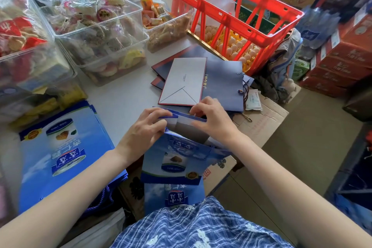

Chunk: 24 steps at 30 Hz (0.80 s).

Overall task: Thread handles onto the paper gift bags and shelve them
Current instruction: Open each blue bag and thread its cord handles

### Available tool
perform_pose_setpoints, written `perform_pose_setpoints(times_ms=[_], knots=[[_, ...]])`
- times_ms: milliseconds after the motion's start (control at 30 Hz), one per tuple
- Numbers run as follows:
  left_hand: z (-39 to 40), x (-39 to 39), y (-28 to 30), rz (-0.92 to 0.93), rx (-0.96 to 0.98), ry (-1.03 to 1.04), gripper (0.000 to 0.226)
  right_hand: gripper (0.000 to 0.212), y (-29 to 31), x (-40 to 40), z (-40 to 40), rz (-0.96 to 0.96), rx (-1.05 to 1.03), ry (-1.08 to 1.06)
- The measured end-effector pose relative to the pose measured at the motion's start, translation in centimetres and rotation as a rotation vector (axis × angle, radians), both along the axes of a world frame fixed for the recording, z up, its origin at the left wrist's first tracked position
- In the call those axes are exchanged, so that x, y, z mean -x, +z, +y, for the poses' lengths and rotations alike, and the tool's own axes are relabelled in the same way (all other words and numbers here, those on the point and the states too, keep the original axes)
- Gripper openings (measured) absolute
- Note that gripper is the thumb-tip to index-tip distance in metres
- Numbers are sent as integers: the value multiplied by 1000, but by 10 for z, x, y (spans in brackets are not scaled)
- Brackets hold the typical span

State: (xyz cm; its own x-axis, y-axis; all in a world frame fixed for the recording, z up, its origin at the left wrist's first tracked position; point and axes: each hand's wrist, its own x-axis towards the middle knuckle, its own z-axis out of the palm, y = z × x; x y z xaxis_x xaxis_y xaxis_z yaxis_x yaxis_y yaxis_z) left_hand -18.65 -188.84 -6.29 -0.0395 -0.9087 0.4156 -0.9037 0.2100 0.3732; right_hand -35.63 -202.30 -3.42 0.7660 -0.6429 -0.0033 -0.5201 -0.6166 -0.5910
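Note:
A blue printed paper gift bag [177, 159] stands against my lap with its mouth held open. My left hand [146, 129] pinches the near left part of the bag's top rim, where a blue cord handle [168, 116] runs along the edge. My right hand [211, 116] grips the rim's right side, fingers curled over it. A stack of the same blue bags [60, 151] lies flat at the left, with cord handles [102, 197] hanging off its near edge. Dark navy bags [221, 80] lie flat beyond my hands, one showing its grey underside [183, 80].
Clear plastic bins of wrapped snacks [96, 32] line the left and back of the white table [124, 94]. A red crate [231, 16] sits over trays of eggs [237, 46]. Cardboard boxes [261, 123] stand below on the right, red cartons [342, 56] further right.

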Motion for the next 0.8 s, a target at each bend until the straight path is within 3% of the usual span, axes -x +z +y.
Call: perform_pose_setpoints(times_ms=[133, 333, 467, 633, 800], knots=[[-5, 3, -2, -20, -27, -82, 21, 41, -3, -11, 2, 85, -57, 83], [-7, 1, 4, -28, -66, -110, 34, 26, -9, -11, -1, 57, 27, 29], [-7, 8, 10, 190, -81, 100, 35, 23, -8, -15, 2, 39, 97, 99], [-15, 9, 14, 278, -181, 277, 18, 22, -8, -16, 2, 27, 101, 193], [-20, -1, 17, 351, -355, 108, 21, 25, -4, -13, -4, 25, -58, 161]])
